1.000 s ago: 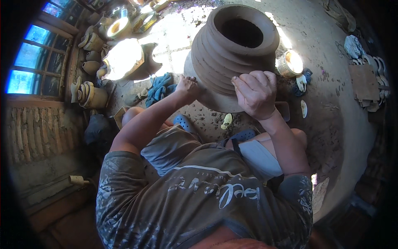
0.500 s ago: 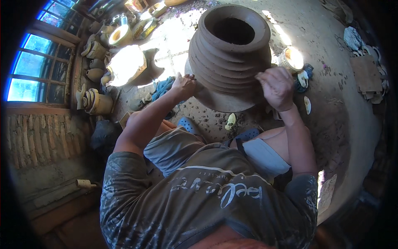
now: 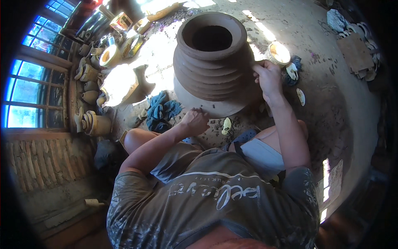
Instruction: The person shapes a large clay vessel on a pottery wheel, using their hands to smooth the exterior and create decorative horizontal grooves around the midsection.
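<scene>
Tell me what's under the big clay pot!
Under the big clay pot is a round slab; its near part sticks out past the pot's bottom. The pot covers the slab's middle, so that can't be seen, and the slab hides whatever holds it up.

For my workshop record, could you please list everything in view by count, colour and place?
Ridged pot: one, brown, upper centre
Disc: one, grey, under the pot
Tub: one, pale, right of the pot
Cloth: one, teal, left of the disc
Oval pieces: two or more, pale, on floor
Window panes: several, blue, far left
Smaller pots: several, tan and brown, near panes
Sunlit object: one, white, left
Sheet: one, brown, far right
Other clutter: indistinct, mixed, both sides
Clogs: two, blue, near the disc
Shirt: one, dark, lower centre
Shorts: one, grey, beyond the shirt
Left hand: one, bare, at the disc's edge
Right hand: one, bare, beside the pot
</scene>
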A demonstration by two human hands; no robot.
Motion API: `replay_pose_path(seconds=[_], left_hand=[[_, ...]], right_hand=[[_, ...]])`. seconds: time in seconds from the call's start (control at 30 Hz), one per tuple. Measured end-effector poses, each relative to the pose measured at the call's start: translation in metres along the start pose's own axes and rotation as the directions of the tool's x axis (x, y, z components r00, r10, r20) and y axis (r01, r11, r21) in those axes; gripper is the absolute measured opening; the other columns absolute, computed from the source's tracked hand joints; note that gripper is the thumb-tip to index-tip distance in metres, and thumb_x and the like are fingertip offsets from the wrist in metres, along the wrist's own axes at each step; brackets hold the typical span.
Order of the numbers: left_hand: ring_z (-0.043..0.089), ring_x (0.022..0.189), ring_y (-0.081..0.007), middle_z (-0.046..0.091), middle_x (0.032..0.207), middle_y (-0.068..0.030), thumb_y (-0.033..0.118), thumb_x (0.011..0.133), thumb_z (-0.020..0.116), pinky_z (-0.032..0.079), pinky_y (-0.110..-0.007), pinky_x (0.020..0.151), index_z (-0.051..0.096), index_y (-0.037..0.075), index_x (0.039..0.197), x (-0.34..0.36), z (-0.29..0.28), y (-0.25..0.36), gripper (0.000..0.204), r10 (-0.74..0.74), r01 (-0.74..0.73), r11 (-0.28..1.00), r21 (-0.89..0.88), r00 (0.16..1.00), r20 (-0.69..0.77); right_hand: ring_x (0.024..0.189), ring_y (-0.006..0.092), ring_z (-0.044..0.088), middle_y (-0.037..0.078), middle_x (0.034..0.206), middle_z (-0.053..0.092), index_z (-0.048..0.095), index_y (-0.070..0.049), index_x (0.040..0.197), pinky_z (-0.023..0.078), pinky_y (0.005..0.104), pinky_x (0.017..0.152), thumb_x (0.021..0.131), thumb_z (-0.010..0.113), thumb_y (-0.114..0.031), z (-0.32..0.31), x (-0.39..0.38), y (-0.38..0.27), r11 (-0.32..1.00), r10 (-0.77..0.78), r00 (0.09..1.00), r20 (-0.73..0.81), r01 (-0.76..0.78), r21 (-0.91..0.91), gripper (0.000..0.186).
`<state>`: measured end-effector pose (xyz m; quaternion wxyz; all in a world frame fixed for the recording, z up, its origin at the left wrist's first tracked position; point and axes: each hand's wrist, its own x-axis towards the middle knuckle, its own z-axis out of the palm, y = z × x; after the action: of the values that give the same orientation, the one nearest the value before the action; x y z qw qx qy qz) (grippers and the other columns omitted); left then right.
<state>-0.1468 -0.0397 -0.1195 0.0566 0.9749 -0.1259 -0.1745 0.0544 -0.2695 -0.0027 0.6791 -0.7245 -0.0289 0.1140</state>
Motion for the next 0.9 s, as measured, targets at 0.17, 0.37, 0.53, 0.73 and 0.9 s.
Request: replay_pose_path(seconds=[0.17,0.37,0.53,0.73,0.9], left_hand=[[0.072,0.113,-0.0338,0.075,0.119,-0.0161,0.053,0.090,0.077,0.057,-0.045,0.096,0.075,0.005,0.108,0.006,-0.055,-0.033,0.052,-0.236,0.248,0.962,-0.113,0.966,0.104],[0.049,0.146,-0.0393,0.048,0.154,-0.0300,0.071,0.087,0.070,0.050,-0.049,0.109,0.060,-0.005,0.133,0.002,-0.017,-0.103,0.090,-0.048,0.051,0.989,0.142,0.999,-0.026],[0.053,0.140,-0.0399,0.052,0.149,-0.0282,0.073,0.086,0.070,0.053,-0.050,0.103,0.061,0.001,0.135,0.008,0.027,-0.069,0.087,-0.109,0.145,0.960,0.240,0.981,-0.160],[0.052,0.138,-0.0544,0.050,0.142,-0.0473,0.068,0.089,0.070,0.059,-0.053,0.094,0.059,-0.003,0.122,0.031,0.038,0.003,0.079,-0.235,0.242,0.968,0.063,0.967,-0.103],[0.059,0.126,-0.0629,0.054,0.131,-0.0538,0.048,0.096,0.067,0.058,-0.057,0.095,0.058,-0.011,0.115,0.054,0.059,0.041,0.062,-0.125,0.146,0.984,0.101,0.975,-0.185]], right_hand=[[0.061,0.0117,0.056,0.004,0.073,0.063,0.072,0.001,0.086,0.044,0.0284,0.055,0.092,0.072,-0.011,-0.008,0.020,-0.006,0.995,0.048,0.999,0.014,-0.049,0.084,0.013],[0.058,0.0092,0.052,0.002,0.075,0.063,0.068,-0.003,0.082,0.041,0.0259,0.052,0.092,0.069,-0.008,0.006,0.002,-0.016,0.991,0.083,0.995,-0.055,-0.077,0.113,0.011],[0.058,0.0075,0.052,0.002,0.074,0.062,0.066,-0.005,0.083,0.041,0.0246,0.050,0.091,0.072,-0.008,0.009,-0.007,-0.012,0.979,0.116,0.990,-0.078,-0.100,0.176,0.010],[0.056,0.0065,0.051,0.002,0.072,0.060,0.063,-0.006,0.081,0.040,0.0238,0.049,0.092,0.072,-0.007,0.019,-0.013,-0.013,0.972,0.117,0.986,-0.117,-0.089,0.219,0.014],[0.055,0.0067,0.049,0.002,0.073,0.060,0.062,-0.007,0.081,0.040,0.0240,0.049,0.091,0.073,-0.006,0.023,-0.013,-0.011,0.965,0.114,0.983,-0.145,-0.075,0.251,0.016]])
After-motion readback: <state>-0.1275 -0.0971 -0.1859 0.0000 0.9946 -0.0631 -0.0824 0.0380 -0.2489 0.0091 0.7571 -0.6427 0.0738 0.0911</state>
